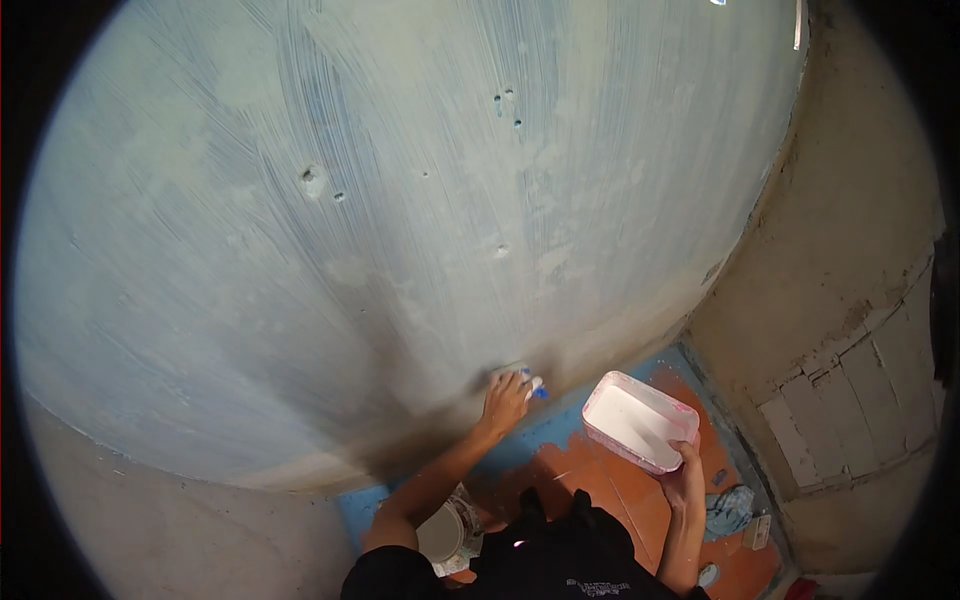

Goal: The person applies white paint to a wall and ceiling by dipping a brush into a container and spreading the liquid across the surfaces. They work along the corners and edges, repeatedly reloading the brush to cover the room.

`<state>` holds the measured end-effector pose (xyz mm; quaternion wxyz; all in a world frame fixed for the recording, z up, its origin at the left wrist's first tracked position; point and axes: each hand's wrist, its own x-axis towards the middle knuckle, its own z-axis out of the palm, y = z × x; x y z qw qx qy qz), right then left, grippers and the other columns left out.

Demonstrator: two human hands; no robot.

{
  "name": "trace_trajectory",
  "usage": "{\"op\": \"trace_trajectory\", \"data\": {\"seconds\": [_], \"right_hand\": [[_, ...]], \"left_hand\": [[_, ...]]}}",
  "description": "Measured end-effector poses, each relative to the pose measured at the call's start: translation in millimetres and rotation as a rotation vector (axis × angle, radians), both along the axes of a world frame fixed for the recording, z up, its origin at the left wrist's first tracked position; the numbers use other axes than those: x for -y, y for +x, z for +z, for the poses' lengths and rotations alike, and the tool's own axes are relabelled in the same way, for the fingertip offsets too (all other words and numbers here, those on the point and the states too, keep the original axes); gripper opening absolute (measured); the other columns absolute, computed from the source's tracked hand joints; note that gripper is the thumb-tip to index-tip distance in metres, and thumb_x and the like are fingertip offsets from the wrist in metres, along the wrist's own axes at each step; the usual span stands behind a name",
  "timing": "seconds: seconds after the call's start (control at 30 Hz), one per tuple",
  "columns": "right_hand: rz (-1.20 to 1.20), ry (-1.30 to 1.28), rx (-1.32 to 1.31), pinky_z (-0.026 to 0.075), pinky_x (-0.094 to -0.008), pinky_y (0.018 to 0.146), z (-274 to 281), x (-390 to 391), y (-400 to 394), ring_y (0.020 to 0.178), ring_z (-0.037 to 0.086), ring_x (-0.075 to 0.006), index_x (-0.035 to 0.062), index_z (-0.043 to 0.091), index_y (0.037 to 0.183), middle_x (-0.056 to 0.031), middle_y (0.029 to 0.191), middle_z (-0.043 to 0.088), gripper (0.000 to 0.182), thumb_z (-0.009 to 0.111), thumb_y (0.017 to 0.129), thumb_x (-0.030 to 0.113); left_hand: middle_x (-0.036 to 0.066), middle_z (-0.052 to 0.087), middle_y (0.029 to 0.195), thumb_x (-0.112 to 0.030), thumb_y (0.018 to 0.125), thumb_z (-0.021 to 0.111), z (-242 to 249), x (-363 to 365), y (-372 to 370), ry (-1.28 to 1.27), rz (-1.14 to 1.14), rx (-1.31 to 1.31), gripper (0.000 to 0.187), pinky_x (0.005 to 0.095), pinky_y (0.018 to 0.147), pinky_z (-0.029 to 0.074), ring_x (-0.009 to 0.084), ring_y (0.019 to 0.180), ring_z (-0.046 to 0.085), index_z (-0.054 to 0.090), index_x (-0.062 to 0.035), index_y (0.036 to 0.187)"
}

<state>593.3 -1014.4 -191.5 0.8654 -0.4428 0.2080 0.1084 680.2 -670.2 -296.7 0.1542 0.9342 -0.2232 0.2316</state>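
My left hand (506, 402) reaches to the lower part of a large pale, streaked wall (450, 240), its fingers closed round a small white and blue object (538, 388). Whatever part of that object faces the wall is mostly hidden by the hand. To the right, my right hand (685, 468) grips the near right corner of a white rectangular tub (640, 418) with pink-smeared sides. Smooth white material lies inside the tub, which is held above the floor and away from the wall.
A round bucket (462, 525) stands on the floor below my left forearm. Orange tiles (615, 500) and a blue floor strip (555, 430) border the wall. A crumpled light-blue cloth (730, 510) and a small block (757, 532) lie at right, near a rough brown side wall (830, 270).
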Motion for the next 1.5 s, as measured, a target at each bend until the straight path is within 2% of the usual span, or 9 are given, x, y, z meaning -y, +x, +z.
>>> {"op": "trace_trajectory", "data": {"seconds": [0.33,0.5,0.7,0.87,1.03,1.23,1.33,1.37,1.5], "right_hand": [[-0.009,0.074,0.073,0.05,-0.0593,0.091,-11,2,0,0.12,0.052,-0.0322,0.0206,0.038,0.136,-0.0083,0.132,0.047,0.063,0.058,0.077,0.014],[-0.001,0.092,0.059,0.05,-0.0619,0.088,-6,-1,1,0.12,0.051,-0.0334,0.0196,0.038,0.135,-0.0091,0.132,0.047,0.06,0.057,0.078,0.013],[-0.036,0.084,0.089,0.05,-0.0636,0.085,-14,1,-4,0.12,0.05,-0.0338,0.0205,0.038,0.134,-0.0089,0.133,0.046,0.059,0.056,0.079,0.013],[-0.052,0.046,0.078,0.05,-0.0633,0.085,-10,-2,-7,0.12,0.05,-0.0334,0.0216,0.037,0.135,-0.0084,0.132,0.046,0.06,0.055,0.078,0.013],[-0.051,0.046,0.101,0.051,-0.0623,0.084,-12,-3,-8,0.12,0.049,-0.0333,0.0231,0.037,0.135,-0.0079,0.132,0.046,0.062,0.056,0.077,0.013],[-0.064,0.045,0.128,0.052,-0.0604,0.085,-42,11,-3,0.119,0.05,-0.0336,0.0216,0.036,0.136,-0.0086,0.132,0.045,0.064,0.056,0.076,0.014],[-0.019,0.101,0.143,0.053,-0.0588,0.086,-30,5,-5,0.118,0.051,-0.0338,0.0205,0.035,0.136,-0.0095,0.131,0.046,0.065,0.056,0.075,0.013],[-0.005,0.113,0.145,0.053,-0.0582,0.086,-20,4,-4,0.118,0.051,-0.0339,0.0201,0.035,0.136,-0.0098,0.131,0.046,0.065,0.056,0.075,0.012],[-0.026,0.043,0.086,0.047,-0.046,0.103,-51,13,-2,0.128,0.047,-0.0303,0.0133,0.03,0.146,-0.0099,0.143,0.043,0.061,0.058,0.092,0.014]], "left_hand": [[0.016,0.066,0.084,-0.008,0.076,0.075,483,50,80,0.035,-0.14,0.833,0.03,0.0385,0.066,0.051,0.0327,0.075,0.066,0.065,-0.0017,0.104],[0.014,0.069,0.091,-0.009,0.086,0.066,612,66,86,0.225,-0.128,1.382,0.018,0.0338,0.067,0.05,0.0211,0.076,0.064,0.065,0.0055,0.097],[0.007,0.069,0.093,-0.015,0.083,0.067,519,32,140,0.444,-0.187,1.384,0.007,0.0424,0.082,0.054,0.0253,0.087,0.068,0.071,-0.0141,0.088],[0.005,0.065,0.106,-0.02,0.082,0.064,294,-5,117,0.642,-0.35,0.96,0.025,0.0377,0.077,0.051,0.0246,0.109,0.063,0.067,-0.0114,0.105],[0.006,0.06,0.1,-0.017,0.081,0.061,219,6,57,0.55,-0.578,0.549,0.023,0.0355,0.073,0.047,0.0232,0.093,0.061,0.064,-0.0099,0.102],[0.011,0.062,0.099,-0.005,0.076,0.062,357,21,82,0.167,-0.361,0.131,0.023,0.0404,0.077,0.042,0.0299,0.092,0.058,0.064,-0.0097,0.098],[0.016,0.066,0.103,-0.012,0.078,0.071,499,15,88,-0.154,-0.362,0.333,0.033,0.0415,0.083,0.048,0.0328,0.094,0.064,0.066,-0.005,0.11],[0.012,0.067,0.086,-0.015,0.078,0.075,543,11,101,-0.149,-0.452,0.499,0.033,0.0351,0.07,0.051,0.02,0.079,0.066,0.064,-0.0016,0.106],[0.013,0.068,0.092,-0.025,0.082,0.066,701,-15,100,0.167,0.023,1.012,0.03,0.0359,0.079,0.049,0.0252,0.087,0.064,0.07,-0.004,0.103]]}}
